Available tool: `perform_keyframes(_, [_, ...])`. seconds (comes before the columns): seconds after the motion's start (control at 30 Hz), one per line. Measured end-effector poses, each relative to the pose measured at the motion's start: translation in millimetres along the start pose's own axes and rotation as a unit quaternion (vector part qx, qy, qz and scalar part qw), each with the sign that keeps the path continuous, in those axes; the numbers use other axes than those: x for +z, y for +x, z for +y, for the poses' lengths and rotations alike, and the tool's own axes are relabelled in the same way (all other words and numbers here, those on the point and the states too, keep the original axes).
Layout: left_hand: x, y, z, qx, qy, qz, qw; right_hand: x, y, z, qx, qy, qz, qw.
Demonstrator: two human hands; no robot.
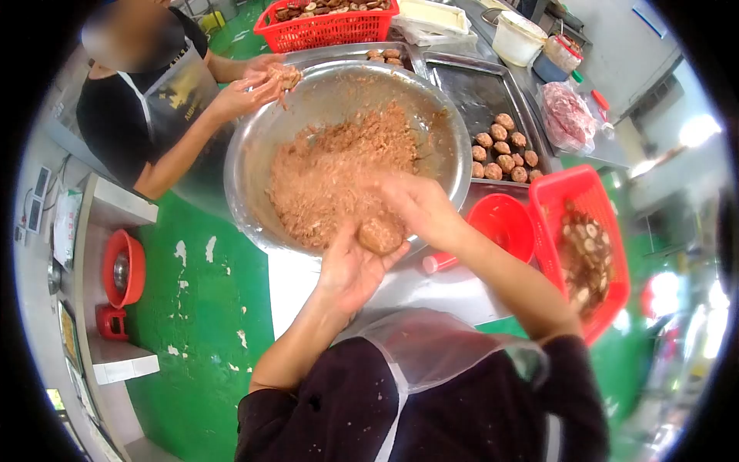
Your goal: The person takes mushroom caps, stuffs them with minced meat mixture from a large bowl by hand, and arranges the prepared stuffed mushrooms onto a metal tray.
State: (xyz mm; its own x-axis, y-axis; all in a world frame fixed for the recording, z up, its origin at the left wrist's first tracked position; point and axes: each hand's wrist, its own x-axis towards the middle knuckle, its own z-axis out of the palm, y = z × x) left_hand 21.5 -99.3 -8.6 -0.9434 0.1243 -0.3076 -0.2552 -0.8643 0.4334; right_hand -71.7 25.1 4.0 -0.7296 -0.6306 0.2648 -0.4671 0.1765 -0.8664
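Observation:
A ball of meat mixture (380, 234) rests in my left hand (346, 269), whose fingers curl up around it near the front rim of the large metal bowl. My right hand (412, 202) is just above and beside the ball, over the bowl; its fingers are smeared by motion, so what they hold cannot be made out. The wide metal bowl (250, 146) contains a heap of loose meat mixture (346, 169). To the right of the bowl, a dark metal tray (469, 85) carries several round meatballs (505, 162).
Across the bowl at left, a co-worker (181, 100) holds meat mixture over its rim. A red funnel-like vessel (500, 223) and a red basket of sliced pieces (546, 200) stand at right. Behind are another red basket (331, 32), a white bucket (517, 38) and bagged meat (566, 115).

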Motion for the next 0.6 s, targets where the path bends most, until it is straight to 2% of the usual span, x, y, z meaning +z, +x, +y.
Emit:
perform_keyframes(0.07, [4.2,1.1,-5.2,-0.010,-0.003,-0.022,1.000,-14.9,-9.5,-2.6,-0.145,-0.128,0.015,0.981])
perform_keyframes(0.17, [2.5,7.0,-13.8,-0.017,-0.024,-0.050,0.998,-37.6,-26.0,-30.3,-0.151,-0.272,-0.037,0.950])
perform_keyframes(0.2, [3.4,7.5,-16.0,-0.019,-0.033,-0.057,0.998,-38.3,-31.5,-31.0,-0.163,-0.274,-0.029,0.947])
perform_keyframes(0.3, [20.2,5.8,-23.9,-0.015,0.013,-0.024,1.000,-38.2,-39.4,-35.5,-0.094,-0.249,-0.010,0.964])
perform_keyframes(0.4, [18.5,8.3,-27.0,0.016,0.054,-0.040,0.998,-38.7,-43.4,-32.4,-0.072,-0.224,-0.017,0.972])
perform_keyframes(0.5, [7.8,12.8,-27.3,0.015,0.022,-0.086,0.996,-38.5,-40.9,-23.0,-0.076,-0.178,-0.006,0.981])
perform_keyframes(0.6, [9.4,9.3,-21.8,0.012,-0.020,-0.053,0.998,-32.5,-37.8,-25.0,-0.066,-0.162,0.012,0.984])
